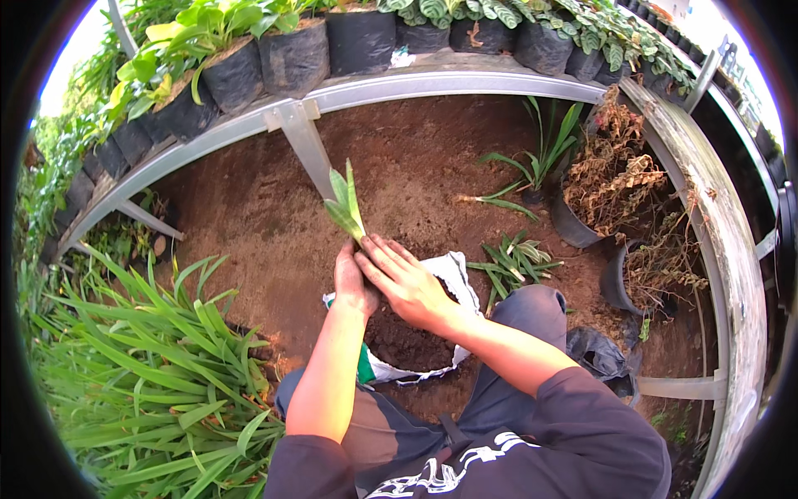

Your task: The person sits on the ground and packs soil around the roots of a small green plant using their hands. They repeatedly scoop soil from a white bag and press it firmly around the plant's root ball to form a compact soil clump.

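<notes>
My left hand [355, 280] and my right hand [408, 284] are pressed together around the base of a small green plant cutting [344, 203]. Its few broad, pointed leaves stick up beyond my fingertips, while its lower end is hidden between the palms. Soil darkens the fingers. Beneath my hands stands a white and green plastic sack [458, 268] with its mouth spread wide. Dark, crumbly soil [408, 343] fills it. The sack sits on the ground between my bent legs.
Leafy cuttings [514, 262] lie right of the sack. Beyond them are a strappy-leaved plant [545, 153] and pots of dried plants [580, 227]. Tall grassy foliage [162, 374] crowds the left. A metal-framed bench [461, 84] curves behind, bearing black plant bags [293, 59].
</notes>
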Demonstrator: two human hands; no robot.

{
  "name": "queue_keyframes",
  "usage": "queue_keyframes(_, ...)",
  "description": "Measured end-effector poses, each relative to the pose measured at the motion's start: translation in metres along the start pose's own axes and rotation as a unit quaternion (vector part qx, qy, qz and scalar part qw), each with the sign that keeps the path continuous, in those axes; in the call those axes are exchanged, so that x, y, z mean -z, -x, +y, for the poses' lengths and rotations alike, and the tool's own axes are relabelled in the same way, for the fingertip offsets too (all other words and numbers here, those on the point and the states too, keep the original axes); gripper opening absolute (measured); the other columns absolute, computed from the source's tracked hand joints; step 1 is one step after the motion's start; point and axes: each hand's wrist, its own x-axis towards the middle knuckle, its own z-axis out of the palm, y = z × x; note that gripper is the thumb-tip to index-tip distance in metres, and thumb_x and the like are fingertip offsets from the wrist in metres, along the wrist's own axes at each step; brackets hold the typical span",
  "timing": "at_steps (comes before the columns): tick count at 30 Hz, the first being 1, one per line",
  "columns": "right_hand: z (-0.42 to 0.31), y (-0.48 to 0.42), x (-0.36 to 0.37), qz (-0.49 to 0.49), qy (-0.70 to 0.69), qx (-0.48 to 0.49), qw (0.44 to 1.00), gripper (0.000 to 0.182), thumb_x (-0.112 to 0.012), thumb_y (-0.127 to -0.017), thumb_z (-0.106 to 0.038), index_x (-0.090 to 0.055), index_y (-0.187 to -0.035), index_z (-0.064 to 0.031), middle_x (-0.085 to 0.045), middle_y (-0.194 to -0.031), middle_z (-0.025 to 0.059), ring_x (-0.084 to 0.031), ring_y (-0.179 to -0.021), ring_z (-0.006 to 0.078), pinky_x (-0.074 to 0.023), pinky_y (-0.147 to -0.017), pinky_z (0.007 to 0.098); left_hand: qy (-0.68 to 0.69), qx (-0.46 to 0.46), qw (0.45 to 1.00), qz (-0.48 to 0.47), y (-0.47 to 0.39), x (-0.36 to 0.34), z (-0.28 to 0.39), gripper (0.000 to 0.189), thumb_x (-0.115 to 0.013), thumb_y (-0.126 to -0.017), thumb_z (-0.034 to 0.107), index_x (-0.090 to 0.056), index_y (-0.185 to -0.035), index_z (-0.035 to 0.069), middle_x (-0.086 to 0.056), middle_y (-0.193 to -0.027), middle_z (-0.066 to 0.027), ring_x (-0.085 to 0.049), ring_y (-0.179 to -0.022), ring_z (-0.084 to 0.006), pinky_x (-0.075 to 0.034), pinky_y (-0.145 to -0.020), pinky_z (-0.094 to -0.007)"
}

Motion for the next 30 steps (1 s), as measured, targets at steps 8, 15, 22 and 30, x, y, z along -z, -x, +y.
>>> queue_keyframes(8, -0.006, 0.004, -0.025, -0.030, 0.011, 0.015, 0.999, 0.053, -0.049, -0.087, -0.011, -0.051, -0.137, 0.0060, -0.046, -0.150, 0.0244, -0.040, -0.144, 0.0354, -0.0285, -0.121, 0.0493, 0.014, -0.012, 0.999, 0.033, -0.008, 0.010, 0.007, 0.042, -0.046, -0.100, 0.050, -0.058, -0.087, 0.011, -0.064, -0.077, -0.0040, -0.065, -0.074, -0.0202, -0.057, -0.074, -0.0372)
queue_keyframes(15, -0.007, -0.007, 0.001, -0.012, -0.129, -0.076, 0.989, 0.058, -0.056, -0.091, -0.007, -0.045, -0.148, -0.0051, -0.049, -0.151, 0.0127, -0.038, -0.147, 0.0306, -0.0239, -0.120, 0.0534, 0.012, -0.004, 1.000, 0.026, 0.002, 0.000, 0.008, 0.041, -0.036, -0.105, 0.045, -0.059, -0.098, 0.011, -0.066, -0.093, -0.0056, -0.066, -0.090, -0.0233, -0.055, -0.089, -0.0435)
queue_keyframes(22, 0.004, -0.008, 0.004, 0.045, -0.051, -0.047, 0.997, 0.045, -0.071, -0.088, -0.027, -0.064, -0.130, -0.0116, -0.057, -0.144, 0.0062, -0.045, -0.141, 0.0302, -0.0339, -0.112, 0.0521, 0.000, 0.011, 1.000, -0.020, 0.003, 0.001, 0.005, 0.037, -0.032, -0.105, 0.036, -0.059, -0.103, 0.011, -0.066, -0.100, -0.0082, -0.068, -0.095, -0.0223, -0.058, -0.088, -0.0409)
queue_keyframes(30, 0.003, -0.014, -0.005, 0.069, 0.001, -0.023, 0.997, 0.039, -0.071, -0.085, -0.026, -0.067, -0.120, -0.0103, -0.063, -0.136, 0.0048, -0.051, -0.137, 0.0288, -0.0387, -0.108, 0.0505, -0.001, 0.036, 0.997, -0.063, 0.002, 0.008, 0.009, 0.042, -0.033, -0.103, 0.045, -0.057, -0.104, 0.011, -0.067, -0.104, -0.0123, -0.070, -0.097, -0.0246, -0.062, -0.078, -0.0423)
